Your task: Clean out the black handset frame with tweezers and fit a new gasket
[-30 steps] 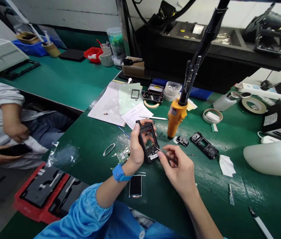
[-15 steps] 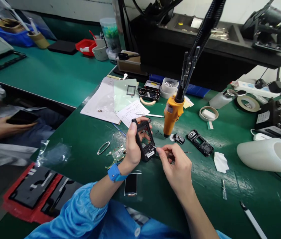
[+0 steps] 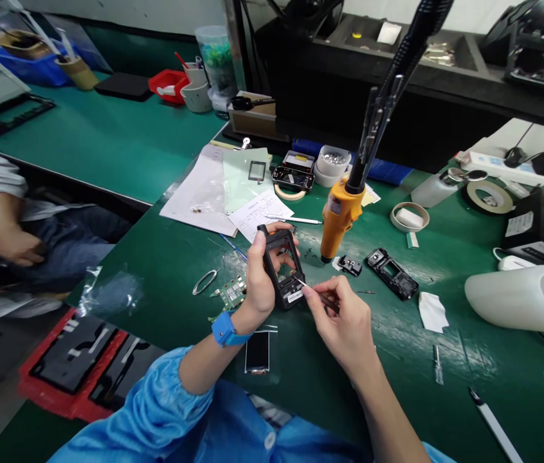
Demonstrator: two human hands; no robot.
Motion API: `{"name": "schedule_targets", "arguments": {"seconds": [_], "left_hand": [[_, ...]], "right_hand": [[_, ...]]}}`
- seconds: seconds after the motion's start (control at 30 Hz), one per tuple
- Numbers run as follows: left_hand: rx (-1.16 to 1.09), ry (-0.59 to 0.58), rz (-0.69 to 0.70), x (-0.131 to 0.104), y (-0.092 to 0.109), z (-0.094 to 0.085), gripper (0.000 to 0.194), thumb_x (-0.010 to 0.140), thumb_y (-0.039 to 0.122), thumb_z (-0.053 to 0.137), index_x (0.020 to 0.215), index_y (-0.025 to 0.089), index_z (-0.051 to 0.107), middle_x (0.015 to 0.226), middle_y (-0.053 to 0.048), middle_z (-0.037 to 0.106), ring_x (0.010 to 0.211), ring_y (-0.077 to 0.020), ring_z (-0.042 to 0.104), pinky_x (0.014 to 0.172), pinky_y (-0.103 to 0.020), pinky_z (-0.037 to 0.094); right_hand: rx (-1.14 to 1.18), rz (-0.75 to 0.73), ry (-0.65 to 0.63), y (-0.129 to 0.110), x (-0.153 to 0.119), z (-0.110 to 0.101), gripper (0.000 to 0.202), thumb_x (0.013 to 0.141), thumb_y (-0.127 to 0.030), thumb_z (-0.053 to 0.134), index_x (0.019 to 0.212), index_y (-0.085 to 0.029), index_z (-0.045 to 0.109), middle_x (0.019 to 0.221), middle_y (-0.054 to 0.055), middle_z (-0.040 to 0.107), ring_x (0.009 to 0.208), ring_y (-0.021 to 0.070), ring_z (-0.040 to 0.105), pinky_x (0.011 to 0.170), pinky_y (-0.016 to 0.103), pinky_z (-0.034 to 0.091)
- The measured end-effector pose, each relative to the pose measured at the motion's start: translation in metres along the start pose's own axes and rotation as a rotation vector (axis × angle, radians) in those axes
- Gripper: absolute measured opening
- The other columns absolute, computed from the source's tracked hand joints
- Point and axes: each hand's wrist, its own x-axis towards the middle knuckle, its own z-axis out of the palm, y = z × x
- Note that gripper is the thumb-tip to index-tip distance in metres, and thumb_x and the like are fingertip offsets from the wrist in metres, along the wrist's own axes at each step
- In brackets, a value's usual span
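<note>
My left hand [image 3: 260,280] is wrapped round a black handset housing [image 3: 279,302], tilted up, with a large window through which some fingers show. A white label sits near its lower end. My right hand [image 3: 344,315] pinches thin tweezers [image 3: 328,301], their tip at the inner lower part of the housing. Left of my left hand lies a green circuit board [image 3: 231,293], partly hidden by it. A small display [image 3: 257,352] lies on the table below the housing.
An orange electric screwdriver [image 3: 337,222] hangs close behind my hands. To the right lie a black rear housing [image 3: 391,273], a small black part [image 3: 349,265] and a white cylinder [image 3: 517,299]. A red tray [image 3: 54,402] is at lower left; a co-worker's hand [image 3: 21,247] is beyond.
The tweezers' tip has shifted slightly at the housing, still held by my right hand. The co-worker's hand has lowered and the dark phone-like thing is no longer plainly seen. The view has shifted slightly.
</note>
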Motion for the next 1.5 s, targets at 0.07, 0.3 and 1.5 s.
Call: {"name": "schedule_targets", "arguments": {"seconds": [0.07, 0.3, 1.5], "left_hand": [[0.01, -0.002, 0.02, -0.0002, -0.001, -0.0007, 0.051, 0.102, 0.073, 0.067, 0.108, 0.023, 0.078, 0.094, -0.005, 0.073, 0.076, -0.0178, 0.069, 0.06, -0.025, 0.056], [0.01, -0.001, 0.057, 0.0005, -0.0056, -0.0016, 0.053, 0.102, 0.073, 0.066, 0.109, 0.023, 0.078, 0.094, -0.004, 0.073, 0.076, -0.0171, 0.067, 0.058, -0.024, 0.055], [0.069, -0.002, 0.081, -0.005, -0.0071, -0.0007, 0.052, 0.107, 0.072, 0.059, 0.113, 0.023, 0.075, 0.097, -0.005, 0.072, 0.077, -0.018, 0.068, 0.06, -0.026, 0.056]], "right_hand": [[-0.068, -0.012, -0.001, 0.0004, -0.0002, 0.0002, 0.034, 0.12, -0.041, 0.059, 0.09, -0.025, 0.06, 0.069, -0.004, 0.067, 0.051, 0.0093, 0.06, 0.051, 0.021, 0.042], [-0.084, -0.004, 0.049, -0.0018, -0.0008, 0.0025, 0.032, 0.118, -0.048, 0.063, 0.097, -0.023, 0.066, 0.076, -0.002, 0.069, 0.058, 0.0111, 0.062, 0.053, 0.022, 0.045], [-0.127, -0.096, 0.037, -0.005, 0.0012, 0.0029, 0.033, 0.121, -0.038, 0.058, 0.092, -0.024, 0.06, 0.072, -0.004, 0.067, 0.053, 0.009, 0.059, 0.054, 0.021, 0.044]]}}
